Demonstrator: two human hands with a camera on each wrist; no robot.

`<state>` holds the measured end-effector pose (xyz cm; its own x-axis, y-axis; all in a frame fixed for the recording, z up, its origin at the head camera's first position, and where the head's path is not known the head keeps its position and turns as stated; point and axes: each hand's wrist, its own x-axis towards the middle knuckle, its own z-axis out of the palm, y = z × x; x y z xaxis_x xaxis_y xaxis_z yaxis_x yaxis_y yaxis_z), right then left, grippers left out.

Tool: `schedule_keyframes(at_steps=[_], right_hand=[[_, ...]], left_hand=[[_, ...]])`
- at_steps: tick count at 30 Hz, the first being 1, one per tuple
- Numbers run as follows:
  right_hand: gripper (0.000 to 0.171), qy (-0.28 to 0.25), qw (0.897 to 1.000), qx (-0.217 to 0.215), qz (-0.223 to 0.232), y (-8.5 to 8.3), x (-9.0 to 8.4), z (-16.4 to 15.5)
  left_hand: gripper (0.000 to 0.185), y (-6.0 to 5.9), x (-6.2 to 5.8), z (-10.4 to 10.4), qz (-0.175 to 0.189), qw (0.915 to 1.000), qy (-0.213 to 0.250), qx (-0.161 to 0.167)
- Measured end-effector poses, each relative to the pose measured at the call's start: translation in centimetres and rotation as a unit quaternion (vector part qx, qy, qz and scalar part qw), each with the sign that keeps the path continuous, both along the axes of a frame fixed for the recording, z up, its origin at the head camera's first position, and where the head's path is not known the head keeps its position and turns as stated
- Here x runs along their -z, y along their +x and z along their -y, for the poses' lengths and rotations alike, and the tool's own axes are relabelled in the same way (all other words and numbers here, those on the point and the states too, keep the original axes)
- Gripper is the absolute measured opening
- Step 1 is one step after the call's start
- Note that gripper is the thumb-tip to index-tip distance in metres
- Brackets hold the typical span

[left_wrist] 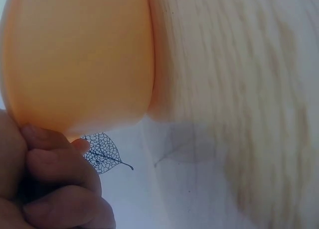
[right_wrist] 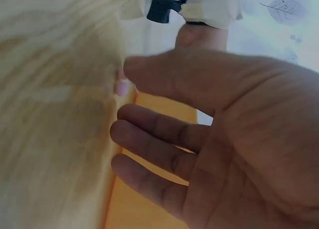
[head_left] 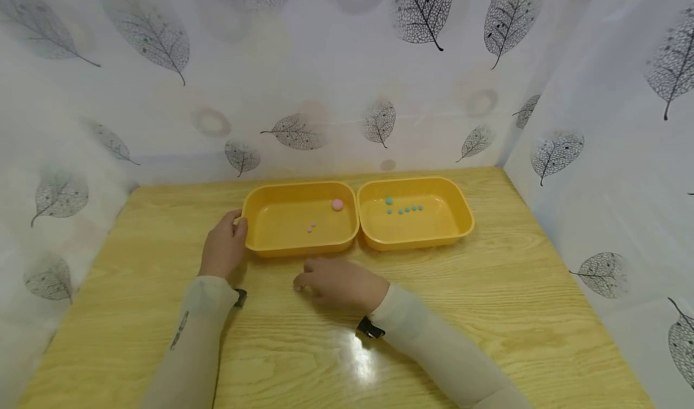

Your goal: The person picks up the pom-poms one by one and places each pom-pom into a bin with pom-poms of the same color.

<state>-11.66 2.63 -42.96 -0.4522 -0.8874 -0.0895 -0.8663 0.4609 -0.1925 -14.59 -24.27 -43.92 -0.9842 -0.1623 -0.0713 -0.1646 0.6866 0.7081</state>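
My left hand (head_left: 223, 246) grips the left end of the left yellow tray (head_left: 303, 253), its curled fingers (left_wrist: 65, 162) at the rim in the left wrist view. In that tray lie a larger pink ball (head_left: 337, 205) and two small pink balls (head_left: 313, 224). My right hand (head_left: 341, 284) is low over the table in front of the trays. At its thumb tip, a small pink ball (right_wrist: 121, 87) is pinched close to the wood; the index finger is mostly hidden behind the thumb. The other fingers (right_wrist: 149, 142) extend loosely.
A second yellow tray (head_left: 417, 241) stands against the first on the right, holding a teal ball (head_left: 389, 201) and several smaller teal balls (head_left: 407, 209). Both trays sit on a wood-grain table (head_left: 531, 312). A leaf-patterned curtain (head_left: 336, 84) surrounds the back and sides.
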Motion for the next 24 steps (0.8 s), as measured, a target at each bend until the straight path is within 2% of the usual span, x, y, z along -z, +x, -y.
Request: schedule_keyframes(at_steps=[13,21,24], right_hand=[[0.018,0.005,0.999,0.039,-0.014,0.26,0.42,0.64],[0.008,0.003,0.999,0.046,-0.025,-0.03,0.25,0.33],[0.01,0.009,0.998,0.048,-0.031,-0.08,0.26,0.24]], left_hand=[[0.057,-0.15,0.04,-0.09,0.008,1.0,0.002,-0.001],[0.057,-0.09,0.04,0.04,0.008,1.0,0.005,0.0],[0.057,-0.12,0.05,0.05,0.008,0.9999,0.008,0.0]])
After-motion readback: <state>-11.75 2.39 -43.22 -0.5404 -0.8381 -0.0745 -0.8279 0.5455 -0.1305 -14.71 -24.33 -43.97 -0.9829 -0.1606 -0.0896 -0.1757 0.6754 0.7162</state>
